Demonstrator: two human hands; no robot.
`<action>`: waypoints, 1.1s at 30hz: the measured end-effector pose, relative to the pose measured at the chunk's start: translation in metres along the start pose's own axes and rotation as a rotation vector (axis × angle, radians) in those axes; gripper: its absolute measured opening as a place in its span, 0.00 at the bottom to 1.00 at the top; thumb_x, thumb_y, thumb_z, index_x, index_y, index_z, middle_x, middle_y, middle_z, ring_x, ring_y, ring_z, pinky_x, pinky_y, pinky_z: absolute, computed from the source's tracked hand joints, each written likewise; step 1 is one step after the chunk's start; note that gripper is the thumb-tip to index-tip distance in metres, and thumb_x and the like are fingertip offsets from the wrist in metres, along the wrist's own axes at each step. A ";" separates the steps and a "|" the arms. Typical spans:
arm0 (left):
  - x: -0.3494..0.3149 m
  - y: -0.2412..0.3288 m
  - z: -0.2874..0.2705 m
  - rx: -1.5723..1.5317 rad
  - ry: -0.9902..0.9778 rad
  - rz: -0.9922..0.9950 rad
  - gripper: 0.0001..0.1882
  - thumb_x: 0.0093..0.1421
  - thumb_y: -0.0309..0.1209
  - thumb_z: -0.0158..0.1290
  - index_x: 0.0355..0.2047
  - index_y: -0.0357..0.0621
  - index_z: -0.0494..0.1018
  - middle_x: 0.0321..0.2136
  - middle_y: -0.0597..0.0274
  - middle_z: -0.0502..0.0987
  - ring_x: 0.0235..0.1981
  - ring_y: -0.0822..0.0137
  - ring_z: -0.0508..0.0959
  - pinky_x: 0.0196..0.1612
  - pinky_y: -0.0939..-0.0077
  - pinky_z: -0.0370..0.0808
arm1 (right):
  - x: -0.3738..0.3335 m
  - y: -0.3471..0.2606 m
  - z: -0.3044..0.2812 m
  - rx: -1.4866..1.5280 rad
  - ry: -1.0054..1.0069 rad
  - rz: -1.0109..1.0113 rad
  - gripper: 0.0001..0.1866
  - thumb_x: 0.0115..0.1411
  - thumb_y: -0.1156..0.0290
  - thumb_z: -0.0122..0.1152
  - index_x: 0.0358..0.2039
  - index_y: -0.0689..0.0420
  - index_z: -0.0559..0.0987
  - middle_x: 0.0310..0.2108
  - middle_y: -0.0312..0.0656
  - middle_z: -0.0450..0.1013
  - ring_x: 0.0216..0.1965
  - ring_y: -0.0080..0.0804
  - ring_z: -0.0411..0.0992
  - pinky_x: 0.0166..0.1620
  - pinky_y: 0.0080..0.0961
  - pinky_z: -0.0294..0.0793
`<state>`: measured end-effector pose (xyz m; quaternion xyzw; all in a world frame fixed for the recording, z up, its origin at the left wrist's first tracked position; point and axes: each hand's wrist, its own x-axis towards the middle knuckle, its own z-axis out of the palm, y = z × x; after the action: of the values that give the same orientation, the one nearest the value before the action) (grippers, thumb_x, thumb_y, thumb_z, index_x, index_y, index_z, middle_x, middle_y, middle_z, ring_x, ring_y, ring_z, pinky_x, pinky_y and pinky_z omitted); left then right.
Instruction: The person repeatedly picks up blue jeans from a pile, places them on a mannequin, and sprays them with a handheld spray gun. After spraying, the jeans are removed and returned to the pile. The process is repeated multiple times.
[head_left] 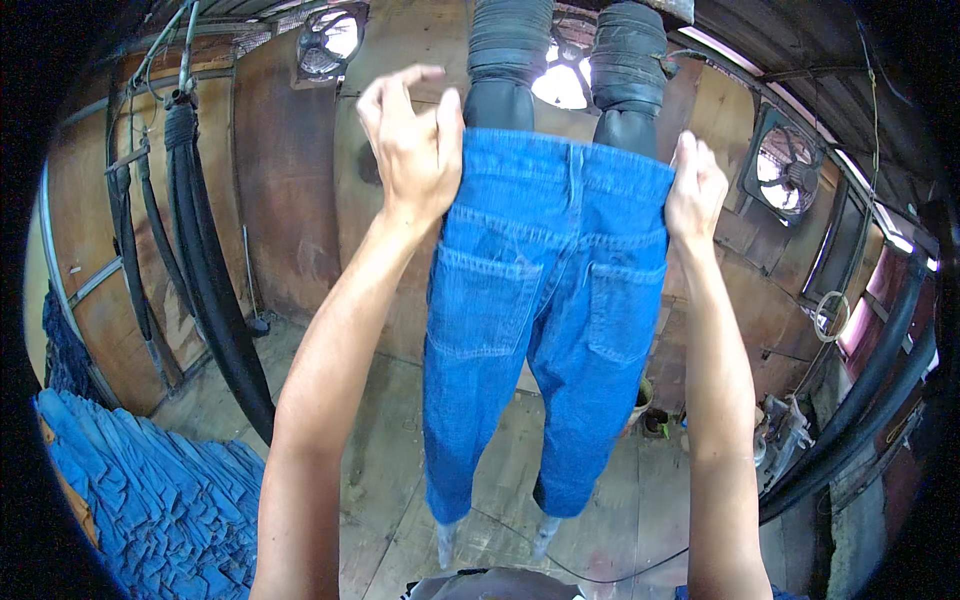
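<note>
A pair of blue jeans hangs upright in front of me, back pockets facing me. Its waist lies over the lower part of two black, wrapped leg-shaped forms. Greyish ends stick out below the hems. My left hand is raised beside the left end of the waistband, thumb and index finger apart, its edge against the denim. At the waistband's right end, my right hand is closed with its fingers curled at the fabric's edge. Its far fingertips are partly hidden.
A large heap of folded blue denim lies at the lower left. Black hanging tubes stand at left, with more dark tubes at right. Fans sit in the wooden walls. A cable crosses the floor; a bucket stands behind the jeans.
</note>
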<state>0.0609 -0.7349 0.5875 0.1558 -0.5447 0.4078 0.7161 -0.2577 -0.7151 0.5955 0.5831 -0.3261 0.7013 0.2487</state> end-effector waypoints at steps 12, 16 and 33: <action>-0.023 0.022 0.015 -1.310 -0.532 -1.584 0.40 0.72 0.64 0.34 0.56 0.38 0.74 0.51 0.53 0.79 0.49 0.65 0.78 0.53 0.64 0.77 | -0.039 0.058 0.041 0.725 -0.371 0.943 0.20 0.75 0.57 0.47 0.45 0.60 0.81 0.42 0.37 0.78 0.43 0.27 0.74 0.50 0.29 0.73; -0.025 0.012 0.022 -1.358 -0.658 -1.577 0.40 0.71 0.65 0.35 0.56 0.38 0.74 0.52 0.52 0.78 0.50 0.64 0.78 0.53 0.63 0.77 | -0.023 0.044 0.047 0.610 -0.098 0.707 0.19 0.75 0.60 0.48 0.42 0.60 0.82 0.38 0.36 0.79 0.41 0.25 0.74 0.50 0.28 0.73; 0.183 -0.085 -0.050 -1.162 -0.204 -0.581 0.31 0.68 0.58 0.48 0.50 0.39 0.65 0.49 0.54 0.65 0.51 0.61 0.63 0.56 0.63 0.58 | -0.020 -0.082 0.099 -0.264 -0.049 -0.477 0.11 0.61 0.65 0.63 0.38 0.58 0.77 0.51 0.52 0.69 0.56 0.52 0.65 0.59 0.49 0.60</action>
<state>0.1711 -0.6780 0.7547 -0.0779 -0.6771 -0.1795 0.7094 -0.1289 -0.7343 0.6007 0.6226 -0.2740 0.5600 0.4730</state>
